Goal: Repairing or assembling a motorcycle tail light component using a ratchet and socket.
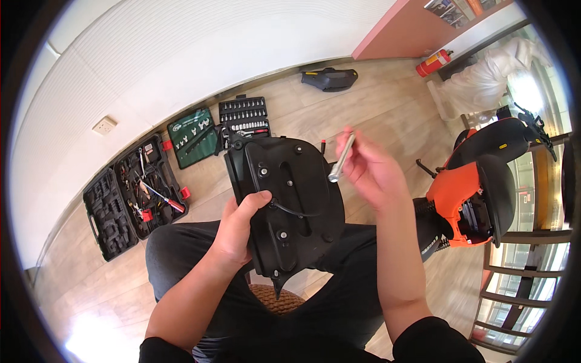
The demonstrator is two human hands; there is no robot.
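Note:
A black plastic cover (311,193) with several silver bolts in it rests over my knees. A thin black cable (290,209) crosses its face. My left hand (237,227) grips the cover at its left edge, the thumb lying on top near the cable's end. In the fingers of my right hand (375,172) is a slim silver socket tool (343,158). It tilts, with its thicker round end down and just above the cover's right edge, apart from it.
An open black toolbox (136,202), a green wrench pouch (193,138) and a black socket set (242,115) lie along the wall. Farther off are a dark plastic part (330,79) and a red fire extinguisher (434,63). An orange and black scooter (451,187) stands at right.

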